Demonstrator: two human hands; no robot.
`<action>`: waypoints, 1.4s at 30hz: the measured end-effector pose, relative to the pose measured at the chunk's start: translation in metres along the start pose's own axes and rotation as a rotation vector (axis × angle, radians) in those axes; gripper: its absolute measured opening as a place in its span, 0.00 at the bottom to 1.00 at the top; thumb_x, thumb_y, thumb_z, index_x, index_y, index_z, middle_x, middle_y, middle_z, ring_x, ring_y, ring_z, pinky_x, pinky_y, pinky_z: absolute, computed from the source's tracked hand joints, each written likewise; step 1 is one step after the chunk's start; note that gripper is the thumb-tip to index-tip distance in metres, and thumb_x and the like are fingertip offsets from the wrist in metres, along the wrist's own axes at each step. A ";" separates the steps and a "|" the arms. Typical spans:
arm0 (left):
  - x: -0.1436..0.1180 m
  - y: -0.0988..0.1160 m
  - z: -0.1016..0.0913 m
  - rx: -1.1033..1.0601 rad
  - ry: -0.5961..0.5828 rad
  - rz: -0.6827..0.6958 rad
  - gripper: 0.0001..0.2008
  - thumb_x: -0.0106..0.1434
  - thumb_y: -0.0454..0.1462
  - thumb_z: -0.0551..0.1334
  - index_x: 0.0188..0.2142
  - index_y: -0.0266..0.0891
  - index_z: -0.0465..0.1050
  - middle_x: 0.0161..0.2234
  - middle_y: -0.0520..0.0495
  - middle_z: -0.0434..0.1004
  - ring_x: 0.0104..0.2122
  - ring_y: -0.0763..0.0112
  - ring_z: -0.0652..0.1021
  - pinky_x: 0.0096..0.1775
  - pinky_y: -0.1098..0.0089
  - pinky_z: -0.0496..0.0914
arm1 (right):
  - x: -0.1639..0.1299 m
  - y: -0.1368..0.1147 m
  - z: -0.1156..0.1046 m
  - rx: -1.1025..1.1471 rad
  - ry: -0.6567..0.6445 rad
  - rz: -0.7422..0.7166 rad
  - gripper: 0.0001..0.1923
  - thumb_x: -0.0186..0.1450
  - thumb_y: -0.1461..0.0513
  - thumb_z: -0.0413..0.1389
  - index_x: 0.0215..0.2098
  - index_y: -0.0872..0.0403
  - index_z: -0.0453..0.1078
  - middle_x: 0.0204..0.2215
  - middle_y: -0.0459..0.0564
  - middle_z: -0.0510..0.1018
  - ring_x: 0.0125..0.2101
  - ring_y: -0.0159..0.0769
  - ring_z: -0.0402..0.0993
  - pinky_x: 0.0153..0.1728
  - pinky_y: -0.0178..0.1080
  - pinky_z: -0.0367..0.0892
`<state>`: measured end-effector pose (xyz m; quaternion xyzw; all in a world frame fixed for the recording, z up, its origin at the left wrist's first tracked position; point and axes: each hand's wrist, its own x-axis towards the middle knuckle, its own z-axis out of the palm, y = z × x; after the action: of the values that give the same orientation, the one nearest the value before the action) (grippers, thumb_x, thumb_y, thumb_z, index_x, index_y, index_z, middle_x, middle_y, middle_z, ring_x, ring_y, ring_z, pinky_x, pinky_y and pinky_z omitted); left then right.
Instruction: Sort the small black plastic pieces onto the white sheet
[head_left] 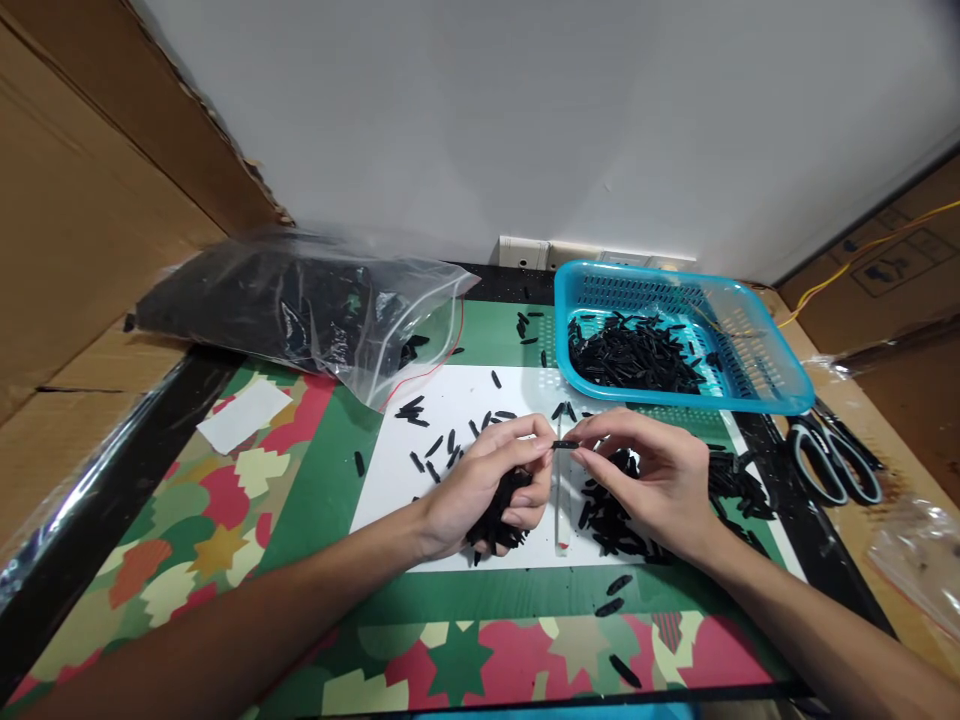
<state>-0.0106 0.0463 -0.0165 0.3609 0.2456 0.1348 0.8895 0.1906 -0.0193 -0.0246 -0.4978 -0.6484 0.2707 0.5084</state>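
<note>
Black and short, the small piece (565, 444) is sitting between our two hands, just above the middle of the white sheet (525, 390). We are pinching one end of it with the thumb and forefinger of our left hand (480, 495), whose other fingers are curling shut around a bunch of the same black pieces (499, 520). Our right hand (660, 480) is meeting the other end with its fingertips closed on it; the rest of that hand is arching loosely over a dark heap (611, 520) lying on the sheet beneath it.

Moving outward, loose pieces (435, 445) are lying scattered at ten o'clock of the hands, and a few more are sitting on the patterned mat (225, 520) at six o'clock. At one o'clock the blue basket (742, 350) is already holding a fair mound of pieces (630, 355), so we judge a good share as dealt with. Much seems left, though: the handful, the heap, and the clear plastic bag (315, 310) at eleven o'clock, which is looking well filled with dark stock. Scissors (832, 460) are lying at three o'clock, apart from both hands, beside the basket's near corner. Cardboard (82, 200) is standing along the left.
</note>
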 end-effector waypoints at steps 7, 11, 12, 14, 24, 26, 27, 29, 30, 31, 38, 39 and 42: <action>0.000 0.001 0.000 -0.006 -0.001 0.002 0.12 0.73 0.45 0.56 0.34 0.42 0.60 0.20 0.58 0.60 0.16 0.81 0.59 0.17 0.83 0.51 | -0.001 0.000 0.000 -0.028 -0.022 0.017 0.05 0.68 0.65 0.63 0.42 0.52 0.78 0.36 0.48 0.84 0.29 0.31 0.78 0.31 0.34 0.76; 0.000 0.001 -0.001 -0.006 -0.009 -0.007 0.13 0.72 0.45 0.57 0.34 0.43 0.59 0.20 0.58 0.60 0.16 0.80 0.59 0.17 0.83 0.53 | 0.000 0.001 0.001 -0.040 -0.019 0.012 0.04 0.68 0.64 0.63 0.42 0.52 0.78 0.36 0.48 0.84 0.29 0.31 0.78 0.30 0.34 0.77; 0.000 0.001 -0.001 -0.007 -0.012 -0.006 0.13 0.72 0.46 0.57 0.35 0.43 0.59 0.20 0.59 0.60 0.16 0.80 0.59 0.17 0.83 0.53 | 0.000 0.001 0.001 -0.040 -0.018 0.010 0.04 0.68 0.64 0.63 0.42 0.52 0.78 0.36 0.48 0.84 0.29 0.31 0.78 0.30 0.34 0.77; 0.000 0.001 -0.001 -0.010 -0.018 -0.008 0.13 0.72 0.46 0.58 0.35 0.43 0.59 0.20 0.59 0.59 0.16 0.79 0.58 0.16 0.83 0.53 | 0.000 0.001 0.000 -0.038 -0.015 0.008 0.04 0.68 0.63 0.63 0.42 0.52 0.78 0.36 0.49 0.84 0.29 0.32 0.78 0.30 0.35 0.77; 0.000 -0.001 -0.001 -0.028 -0.017 0.001 0.11 0.73 0.44 0.56 0.35 0.43 0.59 0.20 0.59 0.60 0.17 0.81 0.58 0.17 0.84 0.53 | 0.001 0.004 0.001 -0.036 0.000 0.006 0.04 0.68 0.63 0.64 0.41 0.52 0.78 0.35 0.48 0.83 0.28 0.31 0.77 0.29 0.34 0.76; 0.000 0.000 -0.001 -0.030 -0.020 0.004 0.12 0.73 0.44 0.56 0.35 0.43 0.59 0.20 0.59 0.59 0.17 0.81 0.58 0.17 0.84 0.53 | 0.001 0.004 0.001 -0.042 -0.005 0.011 0.03 0.68 0.64 0.63 0.41 0.52 0.78 0.35 0.48 0.83 0.28 0.31 0.77 0.30 0.34 0.76; 0.000 0.000 -0.001 -0.032 -0.019 0.000 0.11 0.73 0.44 0.56 0.35 0.43 0.59 0.20 0.59 0.59 0.17 0.80 0.58 0.17 0.84 0.53 | 0.001 0.004 0.000 -0.045 -0.008 0.011 0.03 0.68 0.64 0.63 0.41 0.52 0.78 0.35 0.47 0.83 0.28 0.31 0.77 0.30 0.34 0.75; 0.000 0.001 -0.001 -0.036 -0.009 -0.017 0.11 0.72 0.45 0.57 0.35 0.44 0.60 0.20 0.59 0.59 0.17 0.79 0.57 0.15 0.84 0.54 | 0.000 0.003 0.000 -0.053 -0.015 0.004 0.03 0.69 0.64 0.62 0.40 0.52 0.78 0.34 0.47 0.83 0.28 0.31 0.77 0.30 0.34 0.74; 0.000 0.002 -0.001 -0.037 -0.002 -0.029 0.11 0.72 0.45 0.57 0.36 0.44 0.60 0.21 0.59 0.59 0.17 0.79 0.56 0.13 0.83 0.54 | 0.000 0.003 0.000 -0.059 -0.018 -0.003 0.03 0.69 0.64 0.62 0.40 0.52 0.78 0.34 0.47 0.83 0.28 0.31 0.77 0.30 0.33 0.74; -0.001 0.002 -0.001 -0.037 0.004 -0.039 0.11 0.72 0.46 0.58 0.36 0.45 0.60 0.21 0.59 0.59 0.17 0.78 0.56 0.13 0.83 0.55 | 0.000 0.002 0.000 -0.065 -0.023 -0.012 0.02 0.69 0.65 0.62 0.40 0.52 0.78 0.33 0.47 0.83 0.28 0.30 0.76 0.30 0.33 0.73; 0.000 0.000 -0.002 -0.034 0.025 -0.022 0.12 0.71 0.45 0.59 0.35 0.43 0.60 0.21 0.59 0.59 0.17 0.80 0.57 0.15 0.84 0.55 | -0.001 0.000 -0.001 -0.101 -0.036 -0.050 0.03 0.70 0.66 0.61 0.41 0.51 0.76 0.33 0.44 0.81 0.28 0.28 0.75 0.32 0.33 0.71; 0.000 -0.001 -0.003 -0.036 0.025 -0.019 0.12 0.71 0.45 0.59 0.35 0.43 0.61 0.21 0.59 0.59 0.17 0.80 0.57 0.15 0.85 0.55 | -0.001 0.001 -0.001 -0.106 -0.036 -0.055 0.04 0.70 0.66 0.61 0.41 0.51 0.76 0.33 0.44 0.81 0.28 0.28 0.75 0.32 0.33 0.71; 0.000 -0.001 -0.002 -0.035 0.017 -0.023 0.11 0.71 0.45 0.59 0.35 0.43 0.61 0.20 0.59 0.59 0.17 0.79 0.57 0.13 0.83 0.55 | -0.001 0.003 0.000 -0.120 -0.049 -0.064 0.04 0.70 0.66 0.61 0.41 0.50 0.76 0.34 0.44 0.81 0.28 0.28 0.74 0.32 0.33 0.71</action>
<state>-0.0119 0.0472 -0.0185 0.3413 0.2550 0.1316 0.8951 0.1916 -0.0190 -0.0272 -0.4997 -0.6911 0.2271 0.4702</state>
